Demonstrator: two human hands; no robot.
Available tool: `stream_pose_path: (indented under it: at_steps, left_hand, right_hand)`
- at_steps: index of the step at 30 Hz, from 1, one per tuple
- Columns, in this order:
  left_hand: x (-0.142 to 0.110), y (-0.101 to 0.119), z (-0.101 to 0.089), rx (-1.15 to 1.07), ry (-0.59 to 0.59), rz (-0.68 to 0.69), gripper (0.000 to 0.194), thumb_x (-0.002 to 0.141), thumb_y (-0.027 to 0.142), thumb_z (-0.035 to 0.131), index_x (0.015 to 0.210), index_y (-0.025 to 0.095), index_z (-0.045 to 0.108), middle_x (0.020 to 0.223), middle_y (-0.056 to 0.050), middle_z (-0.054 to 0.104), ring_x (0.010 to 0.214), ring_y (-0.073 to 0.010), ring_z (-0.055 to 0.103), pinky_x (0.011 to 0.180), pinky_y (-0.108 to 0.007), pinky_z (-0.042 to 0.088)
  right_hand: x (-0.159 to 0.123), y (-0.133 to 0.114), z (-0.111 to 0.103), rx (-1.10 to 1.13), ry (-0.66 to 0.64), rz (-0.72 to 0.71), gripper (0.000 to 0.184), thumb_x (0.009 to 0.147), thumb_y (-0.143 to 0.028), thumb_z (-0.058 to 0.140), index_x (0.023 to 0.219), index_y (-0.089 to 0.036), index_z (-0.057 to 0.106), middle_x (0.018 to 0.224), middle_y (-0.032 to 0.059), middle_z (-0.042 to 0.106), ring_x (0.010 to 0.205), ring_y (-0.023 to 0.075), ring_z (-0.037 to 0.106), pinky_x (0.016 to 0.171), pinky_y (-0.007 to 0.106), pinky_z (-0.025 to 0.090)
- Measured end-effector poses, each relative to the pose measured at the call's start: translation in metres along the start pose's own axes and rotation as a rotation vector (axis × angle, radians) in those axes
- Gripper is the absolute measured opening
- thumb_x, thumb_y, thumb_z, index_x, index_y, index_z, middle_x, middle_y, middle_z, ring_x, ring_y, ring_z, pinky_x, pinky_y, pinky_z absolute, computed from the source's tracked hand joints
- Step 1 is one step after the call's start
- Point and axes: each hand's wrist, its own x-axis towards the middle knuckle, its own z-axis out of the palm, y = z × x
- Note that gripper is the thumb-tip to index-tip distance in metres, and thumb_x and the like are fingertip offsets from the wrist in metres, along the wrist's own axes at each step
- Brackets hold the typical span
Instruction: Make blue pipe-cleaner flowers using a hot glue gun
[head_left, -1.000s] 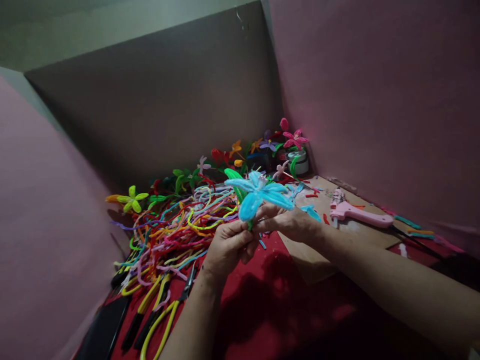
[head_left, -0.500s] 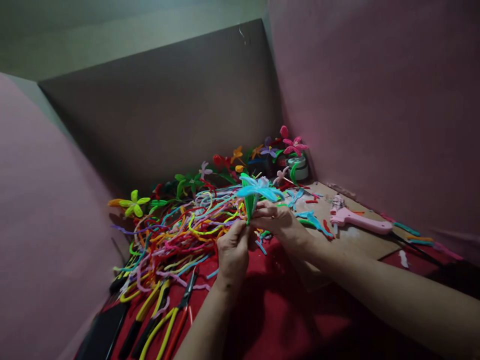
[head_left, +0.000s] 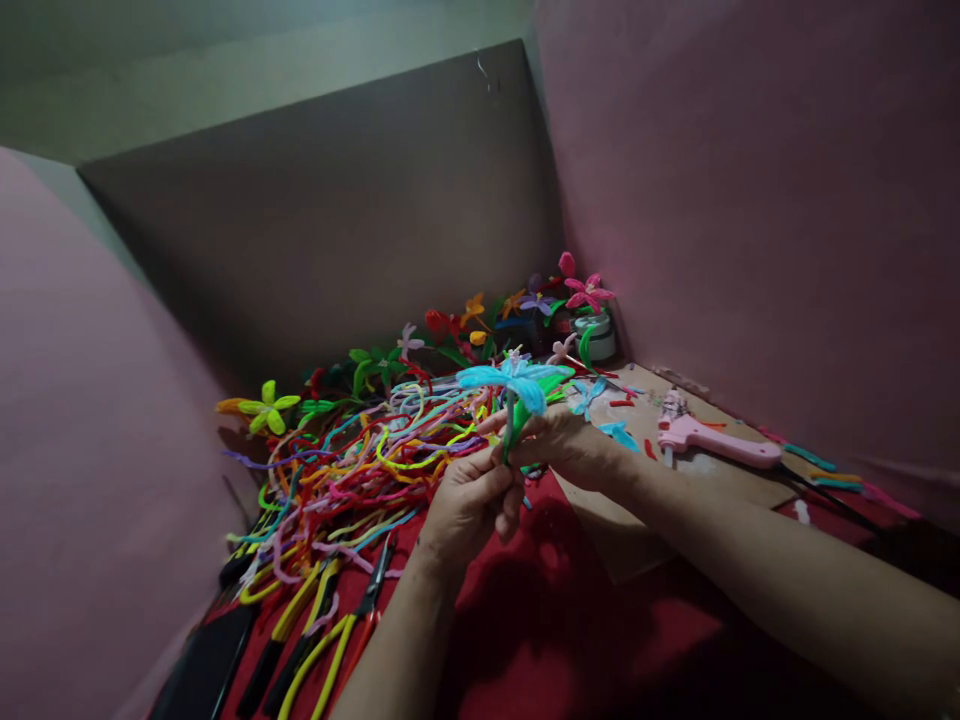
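Both hands hold a light blue pipe-cleaner flower [head_left: 510, 381] with a green stem and leaf above the red cloth. My left hand [head_left: 469, 500] pinches the lower part of the green stem from below. My right hand [head_left: 566, 443] grips the stem just under the petals, fingers curled round it. The flower stands roughly upright, petals spread flat.
A heap of coloured pipe cleaners [head_left: 352, 450] lies to the left. Finished flowers [head_left: 585, 292] stand at the back corner, a yellow-green one [head_left: 266, 408] at far left. A pink glue gun [head_left: 716, 443] rests on cardboard [head_left: 675, 475] at right. Pliers and cutters [head_left: 322, 620] lie front left. Pink walls enclose the space.
The flower has turned and been lowered slightly in my hands, and the petals now lie flatter. My left hand has closed round the stem lower down. The view shifted a little between the first frame and now.
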Motion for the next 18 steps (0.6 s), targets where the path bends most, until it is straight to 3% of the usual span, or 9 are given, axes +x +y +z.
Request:
stream_pose_path:
  at_steps: [5,8,14,18]
  left_hand:
    - [0.002,-0.004,0.004,0.468,0.373,0.240,0.010,0.073,0.027,0.063,0.076,0.018,0.063,0.059,0.001,0.059,0.051,-0.0099,0.051,0.053,-0.021,0.041]
    - [0.002,-0.010,0.003,0.637,0.485,0.363,0.007,0.074,0.027,0.061,0.073,0.020,0.064,0.057,0.003,0.055,0.051,-0.0094,0.048,0.053,-0.020,0.038]
    - [0.002,-0.001,0.007,0.384,0.377,0.211,0.019,0.078,0.030,0.057,0.065,0.016,0.057,0.049,0.004,0.050,0.039,-0.0072,0.044,0.042,-0.020,0.035]
    - [0.002,0.005,0.007,0.184,0.288,0.128,0.019,0.075,0.030,0.061,0.066,0.014,0.056,0.050,0.004,0.053,0.035,-0.0055,0.043,0.037,-0.018,0.032]
  right_hand:
    - [0.002,0.008,0.006,-0.042,0.238,-0.026,0.017,0.065,-0.033,0.070,0.062,-0.017,0.068,0.062,-0.0018,0.056,0.063,0.0126,0.052,0.068,0.029,0.040]
    - [0.002,0.004,0.010,-0.104,0.280,-0.022,0.022,0.064,-0.036,0.070,0.060,-0.015,0.066,0.063,-0.0014,0.057,0.067,0.0136,0.052,0.070,0.029,0.039]
    - [0.001,-0.002,0.014,-0.058,0.137,0.017,0.026,0.068,-0.040,0.065,0.072,-0.015,0.070,0.055,-0.0016,0.057,0.056,0.0119,0.048,0.060,0.028,0.037]
    - [0.001,0.003,0.007,-0.012,0.138,0.019,0.018,0.067,-0.031,0.067,0.072,-0.014,0.071,0.060,-0.0016,0.058,0.062,0.0115,0.050,0.067,0.028,0.038]
